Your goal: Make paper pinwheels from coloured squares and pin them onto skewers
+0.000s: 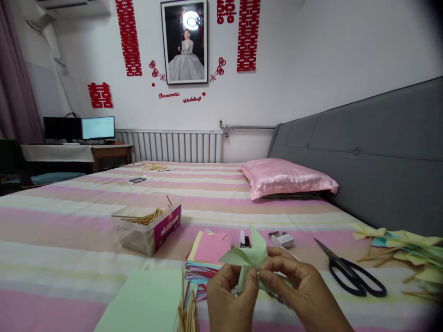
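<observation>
A pale green folded paper pinwheel (249, 257) is held low in the middle of the view, above the striped bedspread (86, 221), and it is pinched from both sides. The left hand (231, 295) is closed around its lower part, with the thumb and forefinger pressed together at the centre of the paper. The right hand (299, 288) is likewise closed, its fingertips (263, 275) met against those of the left at the same centre point, so that the paper is gripped by both at once; what sits at that centre is too small to be told. Just beyond the hands a stack of coloured paper squares (207, 258) is seen, topped by a pink sheet, and a larger green sheet (145, 302) is laid to the left of it. A bundle of wooden sticks (187, 313) is placed between the green sheet and the left hand. Further left, a clear plastic box (152, 228) with more sticks inside is set on the bed. Black scissors (351, 272) are laid to the right of the hands, well apart from them, and finished paper pinwheels (408, 253) on sticks are piled at the right edge. A pink pillow (285, 177) is propped near the grey headboard (374, 152).
</observation>
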Demonstrator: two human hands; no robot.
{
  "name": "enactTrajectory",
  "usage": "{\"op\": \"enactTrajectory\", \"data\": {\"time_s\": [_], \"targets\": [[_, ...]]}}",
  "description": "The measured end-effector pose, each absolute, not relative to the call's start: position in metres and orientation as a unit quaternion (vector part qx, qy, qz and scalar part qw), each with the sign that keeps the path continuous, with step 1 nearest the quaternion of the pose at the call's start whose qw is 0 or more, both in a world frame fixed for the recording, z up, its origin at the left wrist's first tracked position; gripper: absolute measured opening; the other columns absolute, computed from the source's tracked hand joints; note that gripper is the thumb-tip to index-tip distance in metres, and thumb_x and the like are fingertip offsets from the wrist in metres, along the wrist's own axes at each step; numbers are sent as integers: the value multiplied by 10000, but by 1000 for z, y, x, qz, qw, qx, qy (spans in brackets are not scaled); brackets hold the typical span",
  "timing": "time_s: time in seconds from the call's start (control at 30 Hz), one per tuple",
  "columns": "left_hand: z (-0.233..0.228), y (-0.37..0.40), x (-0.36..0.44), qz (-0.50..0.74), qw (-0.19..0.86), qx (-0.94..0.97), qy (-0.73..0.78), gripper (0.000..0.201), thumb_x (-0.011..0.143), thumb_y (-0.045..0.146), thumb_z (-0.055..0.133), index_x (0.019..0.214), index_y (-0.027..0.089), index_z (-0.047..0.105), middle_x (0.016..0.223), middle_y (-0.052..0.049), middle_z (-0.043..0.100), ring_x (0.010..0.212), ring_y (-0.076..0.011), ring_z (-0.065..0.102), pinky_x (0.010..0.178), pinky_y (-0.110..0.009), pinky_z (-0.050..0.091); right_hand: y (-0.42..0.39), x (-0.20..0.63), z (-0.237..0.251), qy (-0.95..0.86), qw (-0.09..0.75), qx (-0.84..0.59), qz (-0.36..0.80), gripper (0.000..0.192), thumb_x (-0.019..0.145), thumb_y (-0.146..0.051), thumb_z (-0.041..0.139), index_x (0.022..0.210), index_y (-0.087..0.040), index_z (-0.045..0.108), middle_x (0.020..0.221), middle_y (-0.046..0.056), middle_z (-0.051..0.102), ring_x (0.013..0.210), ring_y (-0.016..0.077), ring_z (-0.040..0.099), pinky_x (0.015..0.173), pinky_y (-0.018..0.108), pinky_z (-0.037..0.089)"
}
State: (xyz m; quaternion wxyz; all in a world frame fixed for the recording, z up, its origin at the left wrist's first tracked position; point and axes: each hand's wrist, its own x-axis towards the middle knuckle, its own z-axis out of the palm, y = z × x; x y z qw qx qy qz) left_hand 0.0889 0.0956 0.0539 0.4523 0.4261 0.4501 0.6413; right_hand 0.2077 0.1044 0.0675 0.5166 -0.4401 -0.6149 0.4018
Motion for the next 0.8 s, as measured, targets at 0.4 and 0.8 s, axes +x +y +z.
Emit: {"op": "enactTrajectory", "data": {"time_s": [0.4, 0.8], "targets": [[56, 93, 92, 643, 370, 421, 522, 137, 589, 289, 620, 550, 159, 641, 511, -19, 636, 528, -158, 526, 530, -243, 408, 100, 196, 61, -570, 591, -420, 387, 206, 664, -346, 689, 707, -223, 529, 658, -40, 577, 651, 141, 567, 601, 207, 457], [43, 97, 92, 647, 371, 432, 507, 168, 602, 325, 591, 527, 177, 560, 488, 24, 517, 518, -134, 468, 524, -230, 375, 100, 195, 63, -576, 565, -371, 459, 301, 714, -360, 659, 962, -190, 643, 948, 66, 712, 870, 220, 646, 778, 285, 490]]}}
